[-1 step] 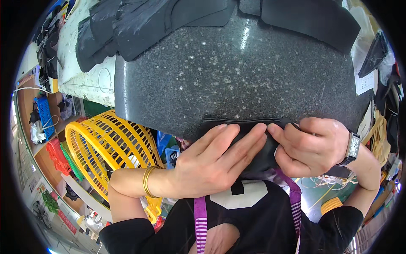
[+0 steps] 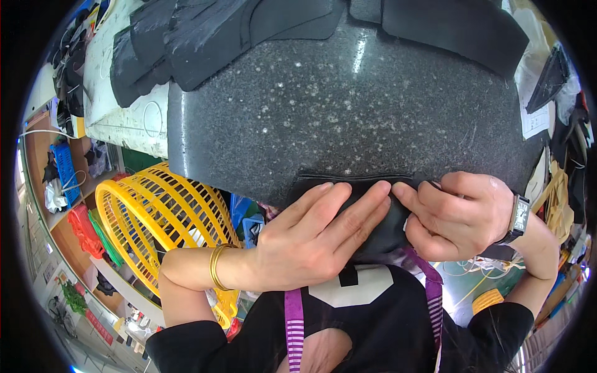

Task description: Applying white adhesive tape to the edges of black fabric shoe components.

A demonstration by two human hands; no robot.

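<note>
Black ridged piece (image 2: 384,229), slab (image 2: 342,112) near-edge | right hand (image 2: 457,214) pinches it, left hand (image 2: 317,242) hold unclear | yellow basket (image 2: 112,187) slab-left, contents unclear

Dark, speckled worktop (image 2: 354,118) with flat black pieces along its far side and one at its near edge.
Pale flecks dot its grey surface, and a bright streak of reflected light shows near the far middle; at the far left, overlapping black sheets (image 2: 208,46) reach over onto a scuffed pale surface (image 2: 134,127) alongside, at the far right lies a broad black panel (image 2: 454,34) with a slanting end, and a black piece (image 2: 398,227) sits at the near edge, partly hanging over it.
</note>
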